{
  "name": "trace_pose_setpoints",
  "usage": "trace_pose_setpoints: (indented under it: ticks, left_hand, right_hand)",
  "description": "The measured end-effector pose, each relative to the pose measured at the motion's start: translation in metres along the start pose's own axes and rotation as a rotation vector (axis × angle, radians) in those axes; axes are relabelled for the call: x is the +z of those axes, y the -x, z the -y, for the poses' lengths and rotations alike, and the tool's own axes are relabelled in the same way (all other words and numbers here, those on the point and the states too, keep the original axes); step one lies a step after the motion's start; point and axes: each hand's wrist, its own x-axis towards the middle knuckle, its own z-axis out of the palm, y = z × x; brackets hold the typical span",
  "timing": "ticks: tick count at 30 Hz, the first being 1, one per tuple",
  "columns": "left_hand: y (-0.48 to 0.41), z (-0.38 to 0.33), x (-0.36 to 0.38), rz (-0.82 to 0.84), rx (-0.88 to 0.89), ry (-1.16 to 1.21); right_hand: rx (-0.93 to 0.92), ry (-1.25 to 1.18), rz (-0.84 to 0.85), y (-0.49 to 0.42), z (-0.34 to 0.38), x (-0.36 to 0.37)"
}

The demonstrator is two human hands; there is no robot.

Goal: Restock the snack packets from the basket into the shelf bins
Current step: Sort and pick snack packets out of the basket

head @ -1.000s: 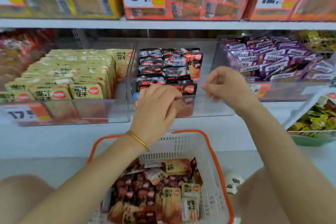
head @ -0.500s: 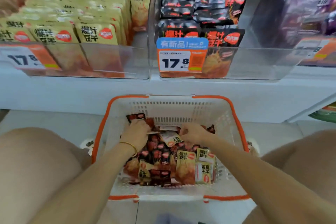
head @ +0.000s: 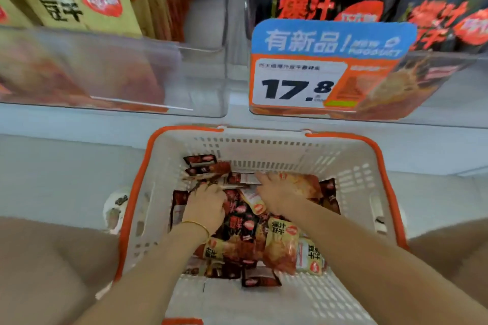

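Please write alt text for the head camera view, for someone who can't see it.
A person's left hand and right hand reach among snack packets in a white, orange-rimmed basket. Above, clear shelf bins hold yellow and black packets.

My left hand [head: 208, 206] hid the packets [head: 245, 221] beneath it; fingertips [head: 202, 188] blurred, grip unclear. Both shelf bins [head: 132, 66] ran off the top edge. On the price tag [head: 298, 84], fine print unreadable.

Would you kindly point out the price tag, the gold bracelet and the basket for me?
price tag [head: 298, 87]: head view, its white number panel.
gold bracelet [head: 196, 224]: head view, band across the left wrist.
basket [head: 133, 200]: head view, orange rim, left side.
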Motion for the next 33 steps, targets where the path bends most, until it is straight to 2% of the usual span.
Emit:
trace_pose_setpoints:
  ticks: [3, 5, 8, 11, 13, 15, 17, 20, 24, 26, 28, 29, 31, 33]
  left_hand:
    - [0.001, 0.001, -0.004, -0.022, -0.017, 0.081]
    - [0.001, 0.001, -0.009, -0.038, -0.033, 0.167]
    - [-0.005, -0.002, -0.020, -0.069, -0.118, 0.438]
    - [-0.001, -0.015, -0.039, -0.069, -0.214, 0.851]
    - [0.009, -0.027, -0.057, -0.040, -0.239, 1.063]
    - [0.023, -0.039, -0.077, -0.038, -0.168, 1.062]
    - [0.042, -0.053, -0.099, -0.084, -0.080, 0.957]
    - [0.075, -0.079, -0.133, -0.127, 0.048, 0.879]
    - [0.116, -0.118, -0.189, -0.293, 0.281, 0.741]
    - [0.131, -0.134, -0.219, -0.370, 0.372, 0.784]
    - [0.142, -0.145, -0.250, -0.522, 0.465, 0.853]
    - [0.145, -0.148, -0.264, -0.646, 0.505, 0.802]
    - [0.144, -0.149, -0.288, -0.905, 0.538, 0.518]
    - [0.132, -0.146, -0.303, -0.997, 0.499, 0.220]
  right_hand:
    - [-0.010, 0.035, 0.059, -0.011, -0.006, 0.008]
    - [-0.054, -0.062, 0.035, -0.017, -0.018, 0.014]
    - [-0.069, -0.559, -0.052, 0.006, -0.044, -0.002]
    - [-0.096, -1.059, 0.102, 0.066, -0.067, -0.033]
    - [-0.157, -1.277, 0.224, 0.104, -0.075, -0.041]
    - [-0.173, -1.355, 0.240, 0.135, -0.080, -0.043]
    - [-0.143, -1.368, 0.133, 0.160, -0.083, -0.046]
    - [-0.071, -1.384, -0.132, 0.196, -0.085, -0.059]
    - [-0.166, -1.219, -0.320, 0.259, -0.076, -0.090]
    - [-0.197, -1.190, -0.449, 0.299, -0.084, -0.109]
    - [-0.155, -1.239, -0.708, 0.335, -0.101, -0.130]
    - [-0.111, -1.260, -0.873, 0.348, -0.111, -0.140]
    - [-0.025, -1.267, -1.161, 0.359, -0.130, -0.164]
    - [0.138, -1.149, -1.376, 0.349, -0.147, -0.191]
